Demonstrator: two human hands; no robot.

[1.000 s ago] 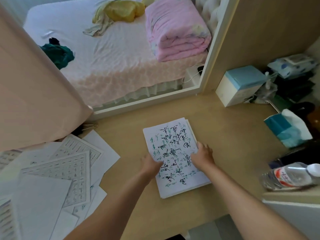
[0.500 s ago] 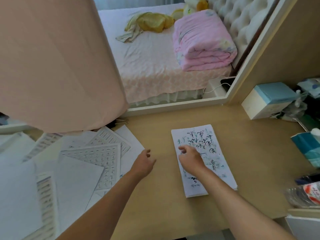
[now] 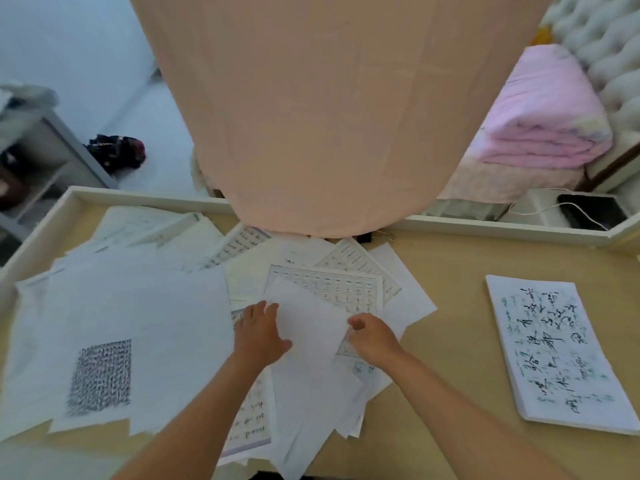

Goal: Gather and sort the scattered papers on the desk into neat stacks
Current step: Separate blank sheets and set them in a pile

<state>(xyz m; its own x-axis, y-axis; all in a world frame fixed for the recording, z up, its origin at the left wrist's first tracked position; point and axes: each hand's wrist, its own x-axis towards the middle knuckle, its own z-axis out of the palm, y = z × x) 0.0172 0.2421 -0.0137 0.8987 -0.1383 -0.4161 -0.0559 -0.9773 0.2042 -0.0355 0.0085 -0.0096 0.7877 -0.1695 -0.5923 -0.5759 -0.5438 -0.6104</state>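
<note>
Pale wood counter point(image 3: 450, 341) bounded at the far side by a raised white rim point(image 3: 485, 225); a bare strip of wood lies open between the paper spread on the left and the neat stack point(image 3: 554, 351) on the right, which sits well apart from the spread and close to the right border of the view. Scattered papers point(image 3: 138, 306) cover the left and centre of the counter, overlapping at many angles, reaching up to the far rim and overhanging the near edge. Among them are a grid-printed sheet point(image 3: 325, 289) and a sheet carrying a dark block of print point(image 3: 100, 375). The neat stack is squared up, its top page covered in black and green handwriting. A blank sheet point(image 3: 308, 327) lies tilted on top of the centre pile, between the two hands. Left hand point(image 3: 259, 336): grip apart, straight fingers resting flat on the papers at the blank sheet's left edge, thumb lying on that sheet. Right hand point(image 3: 372, 337): grip clamped on the blank sheet's right edge, fingers curled round it. A peach curtain point(image 3: 329, 116) hangs over the far rim and hides the counter and the papers behind it. The folded pink quilt point(image 3: 540, 133) on the bed is cut off by the curtain. Print on the grid sheets is too blurred to read.
</note>
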